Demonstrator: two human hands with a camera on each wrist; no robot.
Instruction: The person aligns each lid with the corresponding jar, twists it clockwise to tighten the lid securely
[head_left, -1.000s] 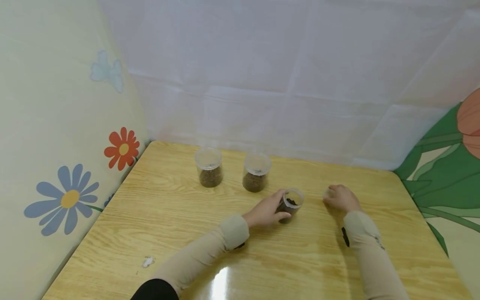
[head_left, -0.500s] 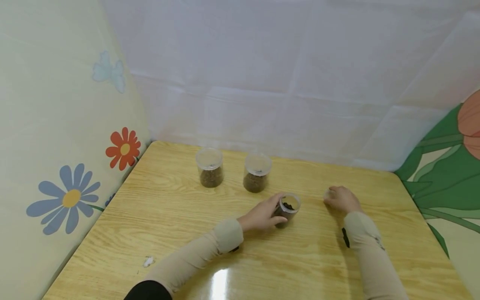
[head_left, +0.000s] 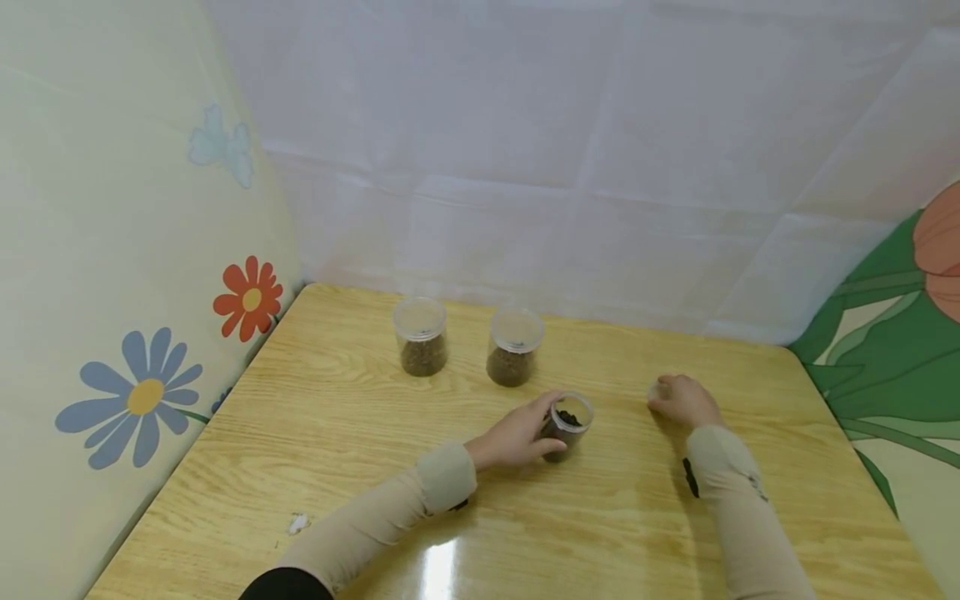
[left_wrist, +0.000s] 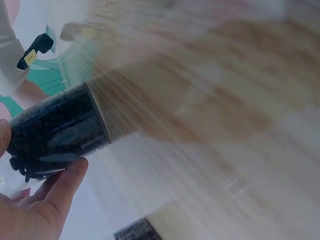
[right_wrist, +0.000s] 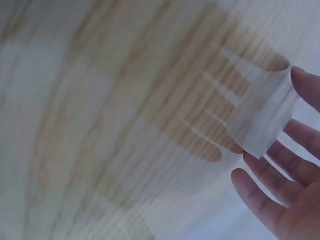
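Observation:
My left hand (head_left: 513,437) grips a clear jar (head_left: 564,433) from its left side, thumb in front and fingers behind. Dark pieces, too small to name, fill part of this jar, and its mouth is uncovered. In the left wrist view the jar (left_wrist: 60,130) has its base close to the tabletop; I cannot tell whether it touches. Farther right, my right hand (head_left: 686,402) is low at the table. A clear round lid (right_wrist: 270,117) sits between its thumb and fingertips, held by the edge at the wood surface. In the head view the hand mostly hides this lid.
Two clear jars with lids, partly filled with brown bits, stand behind: one left (head_left: 423,346), one nearer the middle (head_left: 513,354). The wooden table (head_left: 360,400) meets a white cloth (head_left: 487,167) at the back. A pale chipped spot (head_left: 297,523) marks the front left.
My left hand has brought the uncovered jar a little left and toward me, away from the right hand. The right hand and the lid stay in place.

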